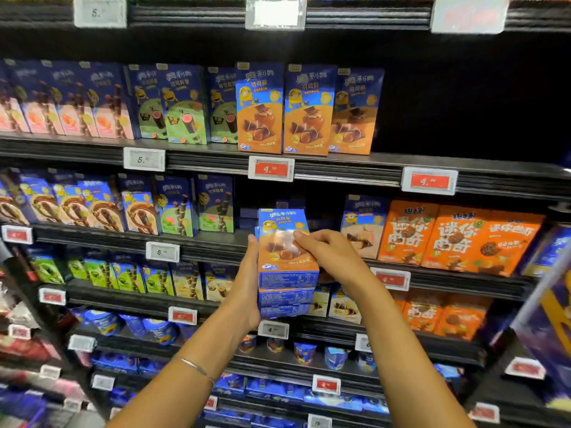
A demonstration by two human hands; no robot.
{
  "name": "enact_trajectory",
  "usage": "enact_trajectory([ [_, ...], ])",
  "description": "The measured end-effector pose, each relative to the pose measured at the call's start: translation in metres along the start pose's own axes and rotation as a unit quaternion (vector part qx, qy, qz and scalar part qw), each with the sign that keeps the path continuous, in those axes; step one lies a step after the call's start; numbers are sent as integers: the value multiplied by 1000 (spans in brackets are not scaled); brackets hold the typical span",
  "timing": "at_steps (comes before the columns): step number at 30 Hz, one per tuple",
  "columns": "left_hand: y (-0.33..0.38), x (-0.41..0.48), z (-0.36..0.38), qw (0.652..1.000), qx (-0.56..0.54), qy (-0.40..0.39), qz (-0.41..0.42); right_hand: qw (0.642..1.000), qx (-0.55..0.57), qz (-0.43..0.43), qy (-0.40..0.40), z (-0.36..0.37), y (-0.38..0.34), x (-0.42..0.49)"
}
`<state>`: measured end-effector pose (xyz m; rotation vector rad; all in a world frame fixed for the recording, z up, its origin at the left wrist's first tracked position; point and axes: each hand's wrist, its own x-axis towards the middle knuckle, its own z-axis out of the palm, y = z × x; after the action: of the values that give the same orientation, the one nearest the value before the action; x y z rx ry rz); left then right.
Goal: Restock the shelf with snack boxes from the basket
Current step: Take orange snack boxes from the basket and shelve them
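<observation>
I hold a stack of three blue-and-orange snack boxes (pixel 285 242) upright in front of the shelves, at the centre of the head view. My left hand (pixel 248 285) cups the stack's left side and bottom. My right hand (pixel 327 251) pinches the front box at its right edge, fingers curled over its face. Three matching orange boxes (pixel 307 111) stand on the shelf above, with a dark empty stretch (pixel 463 115) to their right. Behind the stack, the shelf (pixel 216 239) at hand level has a gap. The basket is out of view.
Rows of blue, green and pink snack boxes (pixel 173 106) fill the shelves to the left. Orange cookie boxes (pixel 457 239) stand to the right at hand level. Price tags (pixel 271 168) line the shelf edges. Cups and packets sit on lower shelves (pixel 309 353).
</observation>
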<state>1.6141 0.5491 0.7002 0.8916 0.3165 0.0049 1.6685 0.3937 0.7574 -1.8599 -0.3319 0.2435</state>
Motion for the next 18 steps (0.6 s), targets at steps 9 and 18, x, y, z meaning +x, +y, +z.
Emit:
enact_trajectory([
  [9, -4, -8, 2, 1000, -1, -18, -7, 996, 94, 6, 4, -8, -8, -12],
  [18, 2, -14, 4, 1000, -7, -21, -19, 971, 193, -135, 33, -38, -67, -29],
])
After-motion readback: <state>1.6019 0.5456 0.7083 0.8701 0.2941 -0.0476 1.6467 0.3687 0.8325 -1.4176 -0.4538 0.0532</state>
